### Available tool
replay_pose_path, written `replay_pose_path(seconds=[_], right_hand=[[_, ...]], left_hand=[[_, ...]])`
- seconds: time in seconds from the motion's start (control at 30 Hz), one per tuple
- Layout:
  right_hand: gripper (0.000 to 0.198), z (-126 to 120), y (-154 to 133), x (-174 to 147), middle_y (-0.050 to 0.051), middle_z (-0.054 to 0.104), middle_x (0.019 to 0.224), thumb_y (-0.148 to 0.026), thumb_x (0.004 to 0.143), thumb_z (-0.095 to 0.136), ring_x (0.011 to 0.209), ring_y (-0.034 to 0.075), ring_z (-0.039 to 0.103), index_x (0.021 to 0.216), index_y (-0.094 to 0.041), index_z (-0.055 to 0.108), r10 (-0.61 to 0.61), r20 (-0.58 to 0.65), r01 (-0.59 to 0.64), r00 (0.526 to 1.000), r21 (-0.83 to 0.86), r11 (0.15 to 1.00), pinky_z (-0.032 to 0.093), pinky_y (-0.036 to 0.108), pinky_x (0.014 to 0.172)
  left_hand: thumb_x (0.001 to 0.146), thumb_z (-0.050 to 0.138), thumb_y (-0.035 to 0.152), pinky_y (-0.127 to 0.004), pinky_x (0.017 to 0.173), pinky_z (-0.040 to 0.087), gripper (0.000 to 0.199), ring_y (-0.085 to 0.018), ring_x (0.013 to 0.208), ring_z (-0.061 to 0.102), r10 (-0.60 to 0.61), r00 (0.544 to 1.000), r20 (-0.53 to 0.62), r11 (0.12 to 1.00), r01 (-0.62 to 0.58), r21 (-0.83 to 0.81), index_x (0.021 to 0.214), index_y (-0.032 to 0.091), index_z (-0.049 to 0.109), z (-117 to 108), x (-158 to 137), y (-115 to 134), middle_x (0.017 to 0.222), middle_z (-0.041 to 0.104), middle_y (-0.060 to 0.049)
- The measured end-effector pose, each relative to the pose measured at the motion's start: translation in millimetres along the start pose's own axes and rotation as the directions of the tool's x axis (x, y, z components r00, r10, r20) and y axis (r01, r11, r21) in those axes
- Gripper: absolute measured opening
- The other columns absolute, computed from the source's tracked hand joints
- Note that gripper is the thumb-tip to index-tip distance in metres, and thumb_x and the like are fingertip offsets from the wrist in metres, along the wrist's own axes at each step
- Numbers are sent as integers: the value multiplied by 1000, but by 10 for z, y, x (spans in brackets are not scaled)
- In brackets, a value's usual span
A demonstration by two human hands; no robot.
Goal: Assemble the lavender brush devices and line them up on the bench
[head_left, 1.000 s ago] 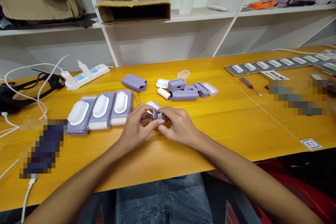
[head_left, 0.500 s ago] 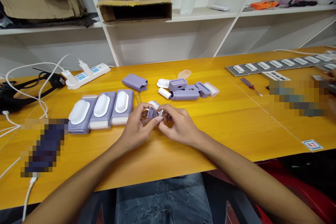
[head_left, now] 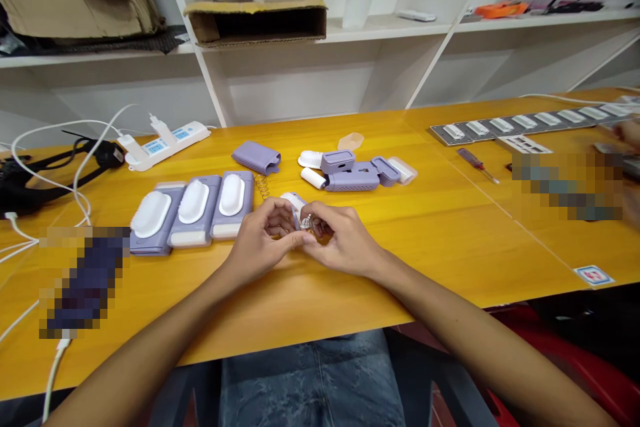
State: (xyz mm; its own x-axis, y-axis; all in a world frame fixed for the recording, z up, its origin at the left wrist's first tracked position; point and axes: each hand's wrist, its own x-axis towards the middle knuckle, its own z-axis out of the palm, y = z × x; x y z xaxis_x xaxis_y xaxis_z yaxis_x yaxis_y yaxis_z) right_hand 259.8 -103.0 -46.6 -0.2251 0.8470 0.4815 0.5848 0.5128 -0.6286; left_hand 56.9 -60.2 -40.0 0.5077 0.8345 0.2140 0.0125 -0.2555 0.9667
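Note:
Just above the table's near middle, my left hand pinches a small purple plastic part, seen nearly edge-on. Opposite it, my right hand has its fingers closed on a thin metal spring, partly hidden by the fingers. Both hands almost touch at the thumbs. Right behind them lies a white-bristled piece, mostly covered. A loose coil spring rests to the left, near a purple shell. Beyond the hands sits a purple perforated housing with a purple frame on it.
Purple brushes with white bristles stand in a row at left. A power strip and cables lie behind them. At right are a screwdriver, a long metal strip and another person's hand. Shelves line the back.
The purple part has turned in my left fingers, from showing its face to nearly edge-on. My left thumb has shifted slightly right, towards my right hand.

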Motion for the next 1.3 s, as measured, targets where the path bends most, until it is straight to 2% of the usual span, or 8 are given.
replay_pose_path(seconds=[0.13,0.27,0.4,0.57,0.73,0.87,1.07,1.3], right_hand=[[12,-9,-27,18,-6,56,67,-21,82,67,57,11,48,93,-22,62,10,-17,-10,1000,20,1000,36,25,60],[12,-12,-43,24,-7,54,65,-19,81,67,55,10,47,93,-22,63,40,-22,-39,999,32,999,35,25,60],[13,-12,-48,24,-7,56,65,-20,83,68,54,11,47,96,-22,65,70,-9,-70,997,21,997,34,25,59],[13,10,-46,24,-4,61,69,-26,85,67,57,13,49,97,-22,65,81,3,-80,997,-30,996,35,27,60],[16,31,-58,18,-4,62,67,-27,82,67,56,14,52,97,-23,65,133,3,-132,991,-60,989,36,28,60],[14,18,-62,22,-5,60,65,-25,82,67,55,14,51,95,-24,62,173,11,-172,985,-28,985,36,27,60],[16,-1,-59,39,-10,55,61,-18,82,69,51,11,48,95,-23,60,139,-12,-137,990,101,985,37,25,56],[19,4,-66,46,-9,55,63,-16,83,71,53,10,48,99,-23,63,181,7,-178,984,222,959,40,24,55]], left_hand=[[91,87,40,-25,73,58,53,-16,85,74,30,999,20,998,-31,57,134,22,62,3,-19,12,101,77,-5],[98,80,42,-26,74,58,46,-16,85,74,59,998,23,993,-61,99,137,22,67,-14,-19,-8,103,77,-6],[100,78,38,-27,73,61,45,-14,76,72,72,997,41,996,-74,53,140,22,68,-15,-18,-47,107,76,-7],[102,75,37,-30,79,62,44,-18,91,75,140,989,50,970,-147,192,144,25,70,-7,-26,-97,131,72,-12],[105,71,36,-32,86,62,42,-20,99,75,176,983,59,947,-185,264,145,25,70,7,-38,-77,128,73,-12],[107,67,35,-35,90,64,41,-21,101,74,161,986,51,958,-168,230,147,25,68,33,-50,-98,134,70,-14],[107,66,35,-31,74,65,43,-16,84,73,110,994,28,991,-112,75,149,28,67,77,-63,-118,133,70,-13],[102,71,31,-29,76,65,41,-14,78,72,-1,1000,18,997,3,-80,142,21,70,99,-37,17,108,77,-7]])
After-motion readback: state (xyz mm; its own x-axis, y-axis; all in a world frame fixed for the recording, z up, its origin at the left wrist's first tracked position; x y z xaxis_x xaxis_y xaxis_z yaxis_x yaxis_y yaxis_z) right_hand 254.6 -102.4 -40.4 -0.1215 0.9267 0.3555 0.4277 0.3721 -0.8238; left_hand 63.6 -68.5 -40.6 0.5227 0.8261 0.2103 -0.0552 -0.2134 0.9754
